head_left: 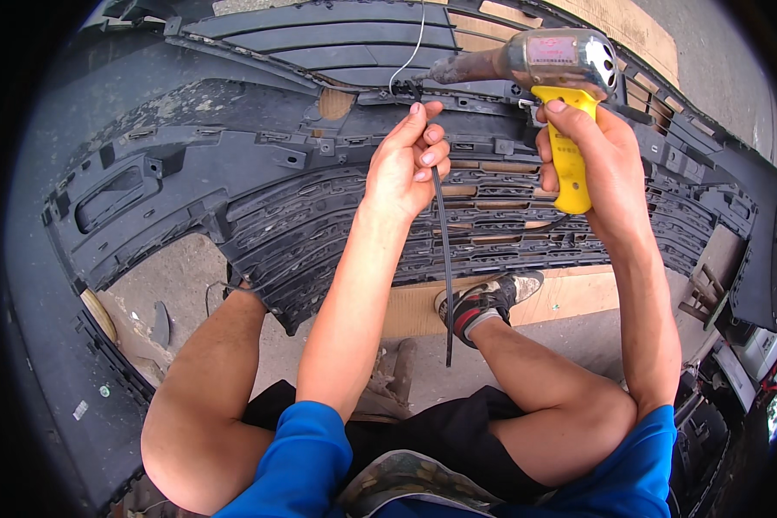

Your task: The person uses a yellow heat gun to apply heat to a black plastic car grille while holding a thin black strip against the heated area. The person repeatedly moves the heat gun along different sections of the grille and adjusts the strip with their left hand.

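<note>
My right hand [609, 160] is wrapped round the yellow handle of a heat gun [565, 65] with a metal body. Its nozzle points left, close to the upper tip of a thin black plastic rod [443, 250]. My left hand [408, 160] pinches that rod near its top, and the rest hangs down past my palm. Below both hands lies a black car bumper [181, 164] with a slatted grille [319, 246]. The rod's tip is over the bumper's upper edge; I cannot tell whether it touches.
A thin pale wire [413, 52] runs down beside the nozzle. Cardboard [578, 292] lies under the grille. My shoe [492, 302] rests below the grille's lower edge. Further dark car parts [699, 440] are piled at the lower right, and a small wooden stool [706, 293] stands at right.
</note>
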`<state>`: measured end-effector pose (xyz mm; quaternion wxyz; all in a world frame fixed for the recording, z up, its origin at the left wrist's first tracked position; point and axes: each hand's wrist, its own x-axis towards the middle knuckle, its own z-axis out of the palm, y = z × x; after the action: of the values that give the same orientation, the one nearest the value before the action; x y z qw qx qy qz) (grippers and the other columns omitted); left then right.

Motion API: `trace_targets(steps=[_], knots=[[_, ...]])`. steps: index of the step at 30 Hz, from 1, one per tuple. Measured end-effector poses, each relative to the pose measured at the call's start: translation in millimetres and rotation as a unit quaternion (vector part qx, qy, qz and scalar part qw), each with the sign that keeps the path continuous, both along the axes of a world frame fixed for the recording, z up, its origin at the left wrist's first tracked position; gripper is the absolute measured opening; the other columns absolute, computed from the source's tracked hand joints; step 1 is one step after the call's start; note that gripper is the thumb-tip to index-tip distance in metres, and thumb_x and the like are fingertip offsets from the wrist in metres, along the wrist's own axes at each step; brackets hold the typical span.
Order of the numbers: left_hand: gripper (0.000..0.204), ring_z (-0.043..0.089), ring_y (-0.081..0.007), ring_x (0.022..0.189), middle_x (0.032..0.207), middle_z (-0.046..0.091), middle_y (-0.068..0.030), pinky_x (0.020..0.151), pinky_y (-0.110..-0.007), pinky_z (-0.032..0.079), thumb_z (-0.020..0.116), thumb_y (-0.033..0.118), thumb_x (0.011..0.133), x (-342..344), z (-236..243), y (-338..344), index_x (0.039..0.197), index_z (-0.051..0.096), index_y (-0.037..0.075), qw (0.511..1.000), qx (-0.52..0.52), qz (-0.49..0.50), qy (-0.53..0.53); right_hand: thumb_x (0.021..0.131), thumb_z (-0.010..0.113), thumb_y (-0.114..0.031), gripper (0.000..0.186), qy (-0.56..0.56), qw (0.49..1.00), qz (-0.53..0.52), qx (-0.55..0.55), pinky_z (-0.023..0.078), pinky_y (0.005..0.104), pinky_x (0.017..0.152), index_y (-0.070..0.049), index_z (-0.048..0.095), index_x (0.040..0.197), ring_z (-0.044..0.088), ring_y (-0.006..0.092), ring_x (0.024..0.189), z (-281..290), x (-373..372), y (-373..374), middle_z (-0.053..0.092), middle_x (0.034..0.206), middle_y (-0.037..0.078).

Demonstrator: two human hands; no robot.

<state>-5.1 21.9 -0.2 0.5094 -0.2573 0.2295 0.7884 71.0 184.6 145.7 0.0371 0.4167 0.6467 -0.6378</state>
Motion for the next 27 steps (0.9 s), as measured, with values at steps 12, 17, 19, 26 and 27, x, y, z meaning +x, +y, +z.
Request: trace_targets(steps=[12,17,19,26,27], knots=[[0.029,0.034,-0.0033,0.054,0.075,0.043,0.0033,0.042,-0.018,0.025,0.052,0.029,0.103,1.0,-1.3,2.1,0.118,0.055,0.004,1.000,0.006,0.004,-0.006,0.091,0.064,-0.030,0.032,-0.002,1.000,0.000,0.001,0.046,0.0240,0.048,0.001,0.060,0.097,0.059,0.0122,0.051,-1.6,4.2,1.8,0.062,0.072,0.005],[0.030,0.034,-0.0029,0.053,0.075,0.042,0.0032,0.041,-0.018,0.024,0.053,0.029,0.103,-3.6,2.9,1.9,0.119,0.055,0.003,1.000,-0.005,-0.006,-0.005,0.091,0.064,-0.029,0.031,0.010,1.000,-0.019,-0.004,0.046,0.0248,0.048,0.001,0.060,0.096,0.060,0.0124,0.051,-0.2,5.2,5.1,0.062,0.072,0.005],[0.030,0.039,-0.0050,0.057,0.078,0.046,0.0014,0.039,-0.017,0.025,0.056,0.026,0.101,-9.8,5.3,-0.3,0.119,0.055,0.003,0.999,-0.035,-0.027,0.008,0.092,0.063,-0.028,0.029,0.018,0.999,-0.041,-0.010,0.046,0.0246,0.047,0.001,0.060,0.097,0.059,0.0128,0.050,-1.2,5.1,5.5,0.061,0.072,0.006],[0.061,0.058,-0.0109,0.059,0.099,0.070,-0.0193,0.040,-0.017,0.035,0.063,0.008,0.091,-28.9,47.8,15.2,0.141,0.033,-0.008,0.938,-0.228,-0.091,0.246,0.093,0.066,-0.026,0.025,0.045,0.993,-0.104,-0.027,0.054,0.0265,0.050,-0.001,0.064,0.096,0.065,0.0144,0.055,-1.4,23.7,14.2,0.065,0.072,0.007],[0.076,0.057,-0.0099,0.058,0.105,0.069,-0.0215,0.040,-0.017,0.034,0.064,0.010,0.091,-27.0,51.5,21.5,0.150,0.018,-0.006,0.927,-0.223,-0.101,0.284,0.093,0.066,-0.024,0.023,0.045,0.992,-0.116,-0.039,0.054,0.0274,0.049,-0.001,0.064,0.097,0.065,0.0146,0.054,-3.1,32.8,19.3,0.065,0.070,0.007]])
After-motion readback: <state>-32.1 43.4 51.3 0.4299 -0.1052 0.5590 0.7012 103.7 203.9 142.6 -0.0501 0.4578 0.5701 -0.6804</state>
